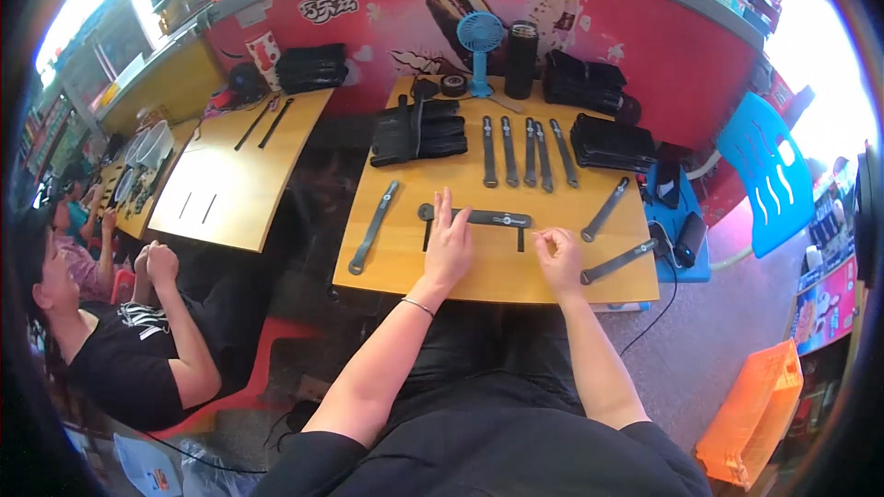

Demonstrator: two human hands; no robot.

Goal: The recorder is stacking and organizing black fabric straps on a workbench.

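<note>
We see an orange crate (755,410) on the floor, its contents hidden. Our left hand (448,244) lies flat, fingers released, on the dark strap (493,218); our right hand (559,258) pinches closed just beside its end.

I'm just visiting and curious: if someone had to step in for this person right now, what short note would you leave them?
Left hand: flat, fingers spread, pressing on the long black strap lying crosswise at mid-table.
Right hand: fingertips pinched together just right of that strap; whether it holds something small cannot be told.
Laid out: five straps in a row behind; single straps at left and right.
Stacks of black pieces sit at the back of the wooden table.
Done or left: cannot be judged from this view; the strap under the hands is the one in work.
</note>
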